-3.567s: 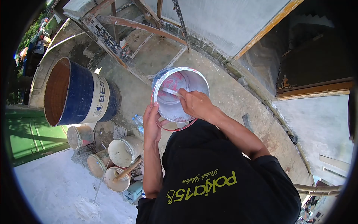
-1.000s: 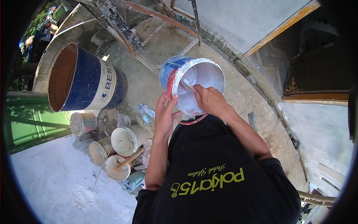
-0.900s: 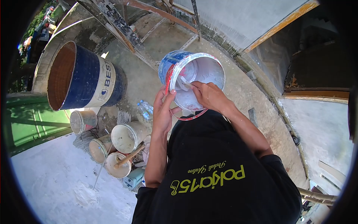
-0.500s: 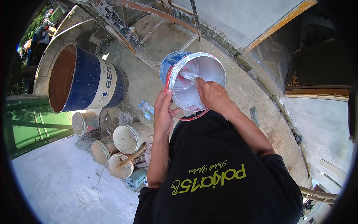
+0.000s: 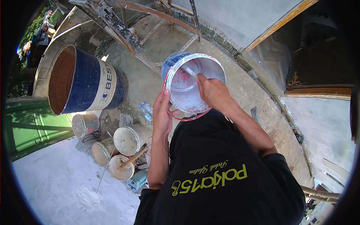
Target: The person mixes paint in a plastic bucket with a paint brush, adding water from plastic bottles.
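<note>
A blue paint bucket [image 5: 173, 59] is tilted in front of me, its mouth toward me. White residue and red smears coat its inside. My left hand [image 5: 162, 108] grips the rim on the left, thumb along the edge, close to the thin red handle [image 5: 195, 119] hanging below the mouth. Reaching in over the right side, my right hand [image 5: 215, 93] is closed around a pale, narrow, flat tool [image 5: 190, 71], possibly a scraper. The tool's tip points at the inner left wall; my fingers hide its other end.
On the left stands a big blue drum [image 5: 88, 80]. Several dirty buckets [image 5: 129, 139] sit below it, one with a wooden handle [image 5: 132, 159], beside plastic bottles [image 5: 147, 111]. White powder [image 5: 71, 180] covers the lower left. A paint-splattered ladder-like frame [image 5: 120, 30] rises ahead.
The tool has shifted up and left inside the bucket, and its angle has changed. The bucket has turned slightly, showing more red on its bottom. My left hand keeps its hold.
</note>
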A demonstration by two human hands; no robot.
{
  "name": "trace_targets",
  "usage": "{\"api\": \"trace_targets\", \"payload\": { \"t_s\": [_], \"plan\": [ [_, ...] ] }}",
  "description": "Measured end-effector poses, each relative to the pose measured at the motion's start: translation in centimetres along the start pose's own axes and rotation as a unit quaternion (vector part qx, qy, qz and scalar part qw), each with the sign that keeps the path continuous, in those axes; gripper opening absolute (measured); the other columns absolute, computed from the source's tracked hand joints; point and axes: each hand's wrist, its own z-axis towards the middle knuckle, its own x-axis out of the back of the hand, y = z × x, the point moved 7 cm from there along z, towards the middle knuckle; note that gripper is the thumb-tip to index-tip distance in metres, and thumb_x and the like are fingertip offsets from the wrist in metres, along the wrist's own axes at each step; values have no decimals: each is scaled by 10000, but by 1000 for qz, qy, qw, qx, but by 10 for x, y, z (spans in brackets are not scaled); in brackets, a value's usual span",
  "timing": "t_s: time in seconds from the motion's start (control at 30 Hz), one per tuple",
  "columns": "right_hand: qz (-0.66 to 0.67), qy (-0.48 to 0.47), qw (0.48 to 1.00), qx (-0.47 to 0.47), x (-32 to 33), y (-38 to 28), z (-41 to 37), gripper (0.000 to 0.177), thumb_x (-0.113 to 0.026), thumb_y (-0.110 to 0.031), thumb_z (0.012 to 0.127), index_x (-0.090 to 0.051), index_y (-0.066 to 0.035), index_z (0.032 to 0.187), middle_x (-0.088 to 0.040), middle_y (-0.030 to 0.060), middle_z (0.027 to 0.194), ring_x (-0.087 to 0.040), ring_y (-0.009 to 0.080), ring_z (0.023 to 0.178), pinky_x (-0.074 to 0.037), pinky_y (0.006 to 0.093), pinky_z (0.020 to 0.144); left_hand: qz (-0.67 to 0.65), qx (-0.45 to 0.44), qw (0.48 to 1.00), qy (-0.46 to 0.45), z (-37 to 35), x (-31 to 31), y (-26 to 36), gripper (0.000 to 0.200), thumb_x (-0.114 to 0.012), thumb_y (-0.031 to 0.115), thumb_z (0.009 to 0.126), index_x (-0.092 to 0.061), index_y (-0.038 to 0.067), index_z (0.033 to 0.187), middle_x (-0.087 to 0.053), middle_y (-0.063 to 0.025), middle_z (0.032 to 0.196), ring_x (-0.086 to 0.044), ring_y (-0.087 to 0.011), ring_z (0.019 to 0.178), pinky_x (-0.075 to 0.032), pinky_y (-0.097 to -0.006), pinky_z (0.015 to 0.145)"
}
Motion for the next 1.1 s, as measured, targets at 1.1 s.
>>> {"api": "trace_targets", "payload": {
  "t_s": [1.1],
  "plan": [
    [-6, -33, 998, 51, -23, -23, -3, 247, -486, -193, 966, -597, -5, 1082, -652, 243, 685, -660, 431, 661, -526, 530, 645, -45, 28, 999, -12, 10, 17, 0, 498, -485, 344, 1008, -434, 16, 1380, -475, -114, 1372, -553, -340, 1202, -573, -528, 884]
  ]
}}
